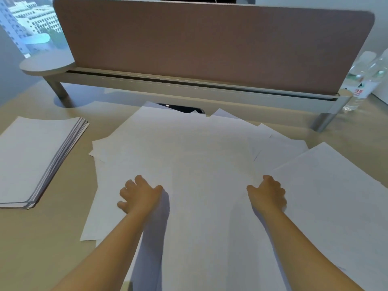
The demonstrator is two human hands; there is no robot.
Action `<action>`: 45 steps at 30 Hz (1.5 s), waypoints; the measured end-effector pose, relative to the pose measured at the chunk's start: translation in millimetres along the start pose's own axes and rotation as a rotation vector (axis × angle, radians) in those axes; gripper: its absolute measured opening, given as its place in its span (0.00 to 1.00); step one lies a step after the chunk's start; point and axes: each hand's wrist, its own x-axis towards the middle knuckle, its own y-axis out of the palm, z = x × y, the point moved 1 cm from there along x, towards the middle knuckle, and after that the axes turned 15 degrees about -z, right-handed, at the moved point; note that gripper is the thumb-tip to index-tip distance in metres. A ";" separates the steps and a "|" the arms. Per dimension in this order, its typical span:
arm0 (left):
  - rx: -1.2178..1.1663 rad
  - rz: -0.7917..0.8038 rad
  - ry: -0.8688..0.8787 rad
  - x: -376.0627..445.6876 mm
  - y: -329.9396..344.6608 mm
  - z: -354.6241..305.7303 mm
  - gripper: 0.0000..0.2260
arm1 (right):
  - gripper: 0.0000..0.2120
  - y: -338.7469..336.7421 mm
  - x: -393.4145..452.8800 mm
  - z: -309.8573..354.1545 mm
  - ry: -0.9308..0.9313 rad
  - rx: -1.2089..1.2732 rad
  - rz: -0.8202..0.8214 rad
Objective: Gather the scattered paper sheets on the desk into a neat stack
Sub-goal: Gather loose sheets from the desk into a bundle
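Observation:
Several white paper sheets [199, 156] lie fanned and overlapping across the middle of the beige desk [52, 238]. My left hand [140, 194] rests on the left part of this spread, fingers apart and bent, thumb toward the central sheets. My right hand [268, 192] rests on the right part, where the central sheets meet a large sheet [327, 196], its fingers loosely bent and thumb pointing inward. Neither hand plainly pinches a sheet. A squared stack of paper [37, 160] lies apart at the left.
A brown divider panel [210, 45] on a metal-legged shelf [189, 87] closes off the back of the desk. A dark flat object [182, 108] shows partly from under the far sheets. Plastic water bottles [365, 80] stand at the far right.

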 end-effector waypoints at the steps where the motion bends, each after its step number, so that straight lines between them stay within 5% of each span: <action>1: 0.014 0.002 -0.068 0.0 -0.1 8.6 0.24 | 0.26 -0.3 -2.9 -0.5 0.004 -0.037 -0.001; 8: -0.199 0.036 -0.221 4.6 -10.6 19.6 0.28 | 0.25 16.0 -15.8 5.1 -0.111 0.077 0.058; 14: -0.584 0.197 -0.100 4.5 -5.9 14.9 0.30 | 0.28 23.0 -26.9 17.4 -0.123 0.310 0.194; 19: -0.522 0.277 -0.024 -1.9 -6.7 6.8 0.18 | 0.24 18.1 -19.9 15.1 -0.107 0.121 0.104; 22: -0.547 0.348 -0.039 -1.6 -4.4 2.8 0.20 | 0.13 23.7 -20.2 12.4 -0.082 0.202 0.165; 25: -0.559 0.385 -0.054 0.9 -4.8 0.6 0.19 | 0.21 25.9 -21.5 10.1 -0.066 0.272 0.186; 30: -0.577 0.393 -0.129 6.6 -7.5 10.0 0.04 | 0.15 23.8 -25.4 5.4 0.031 0.389 0.201; 34: -0.581 0.351 -0.149 6.4 -11.4 15.9 0.05 | 0.10 29.1 -30.2 12.3 -0.019 0.415 0.255; 38: -0.649 0.535 -0.165 -3.2 -12.2 18.8 0.09 | 0.05 31.9 -30.7 18.4 -0.085 0.340 0.254; 42: -0.582 0.364 -0.036 -12.5 -9.5 18.4 0.10 | 0.19 19.0 -32.8 23.9 -0.174 -0.002 0.098; 45: -0.661 0.290 0.008 -12.4 -18.9 21.6 0.12 | 0.29 3.3 -35.7 30.9 -0.181 0.013 0.029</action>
